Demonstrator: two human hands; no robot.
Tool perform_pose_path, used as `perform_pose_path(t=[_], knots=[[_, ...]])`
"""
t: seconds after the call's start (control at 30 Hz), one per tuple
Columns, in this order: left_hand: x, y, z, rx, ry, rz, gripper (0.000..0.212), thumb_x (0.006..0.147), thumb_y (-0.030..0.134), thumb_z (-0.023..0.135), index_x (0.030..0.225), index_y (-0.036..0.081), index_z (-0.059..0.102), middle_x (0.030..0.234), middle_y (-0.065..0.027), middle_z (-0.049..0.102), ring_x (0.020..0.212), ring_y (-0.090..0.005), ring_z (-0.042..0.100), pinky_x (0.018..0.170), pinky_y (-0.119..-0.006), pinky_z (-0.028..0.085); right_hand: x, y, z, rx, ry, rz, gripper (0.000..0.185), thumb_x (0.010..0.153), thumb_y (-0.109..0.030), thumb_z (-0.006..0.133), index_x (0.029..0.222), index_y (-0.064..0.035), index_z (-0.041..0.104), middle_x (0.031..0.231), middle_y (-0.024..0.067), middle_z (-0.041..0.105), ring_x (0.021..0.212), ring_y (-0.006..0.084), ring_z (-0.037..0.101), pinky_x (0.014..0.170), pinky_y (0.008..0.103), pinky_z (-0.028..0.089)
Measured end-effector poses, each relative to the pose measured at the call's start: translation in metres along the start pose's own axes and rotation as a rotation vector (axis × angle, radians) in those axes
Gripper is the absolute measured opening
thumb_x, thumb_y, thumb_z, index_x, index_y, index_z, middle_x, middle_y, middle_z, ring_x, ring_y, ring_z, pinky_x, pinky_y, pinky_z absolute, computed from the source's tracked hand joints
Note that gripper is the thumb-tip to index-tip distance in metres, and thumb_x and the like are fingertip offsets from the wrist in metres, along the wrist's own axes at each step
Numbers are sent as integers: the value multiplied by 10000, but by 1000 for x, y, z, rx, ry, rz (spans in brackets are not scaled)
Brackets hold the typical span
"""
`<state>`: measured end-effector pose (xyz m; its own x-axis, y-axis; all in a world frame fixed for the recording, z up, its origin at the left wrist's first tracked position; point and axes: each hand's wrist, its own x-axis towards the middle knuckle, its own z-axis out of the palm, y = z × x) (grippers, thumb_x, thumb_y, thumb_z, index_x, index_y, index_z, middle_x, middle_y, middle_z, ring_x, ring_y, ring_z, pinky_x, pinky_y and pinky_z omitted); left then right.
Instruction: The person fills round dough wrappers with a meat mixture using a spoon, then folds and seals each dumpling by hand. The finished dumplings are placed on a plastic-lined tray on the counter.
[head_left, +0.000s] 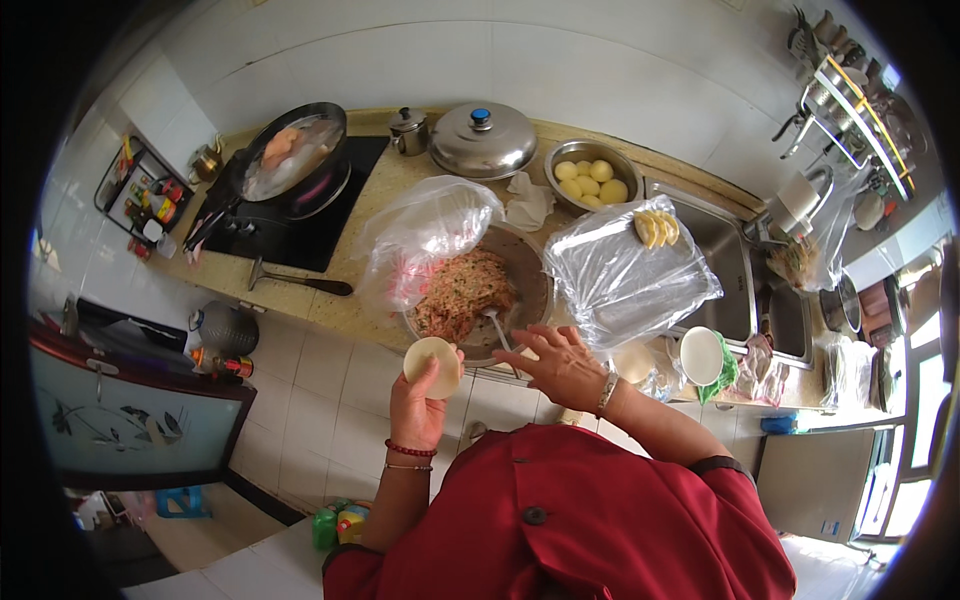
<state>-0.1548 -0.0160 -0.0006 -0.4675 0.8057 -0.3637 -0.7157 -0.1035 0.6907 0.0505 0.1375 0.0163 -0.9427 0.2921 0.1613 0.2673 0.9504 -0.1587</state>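
Observation:
In my left hand lies a round dough wrapper, with my thumb over it. My right hand is at the near rim of a metal bowl, its fingers spread beside the handle of a metal spoon; whether they touch the handle is unclear. The spoon's head rests in minced filling with green bits. A clear plastic bag covers the bowl's left part. Right of the bowl, a tray wrapped in clear plastic carries several folded dumplings. More wrappers lie near my right wrist.
A wok with food and liquid sits on the black cooktop at left. Behind are a lidded steel pan and a bowl of peeled potatoes. A double sink and a white bowl are at right.

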Motion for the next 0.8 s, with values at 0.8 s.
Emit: perform_pose_path(t=[0.8], knots=[[25,-27,-60,-91,6,-27,385,1034,150,573,1324,-95,506,1276,-209,642,1183,-343,653,1042,-441,546,51,12,76,361,303,-5,242,892,-79,670,1134,-67,651,1069,113,718,952,306,693,828,409,570]])
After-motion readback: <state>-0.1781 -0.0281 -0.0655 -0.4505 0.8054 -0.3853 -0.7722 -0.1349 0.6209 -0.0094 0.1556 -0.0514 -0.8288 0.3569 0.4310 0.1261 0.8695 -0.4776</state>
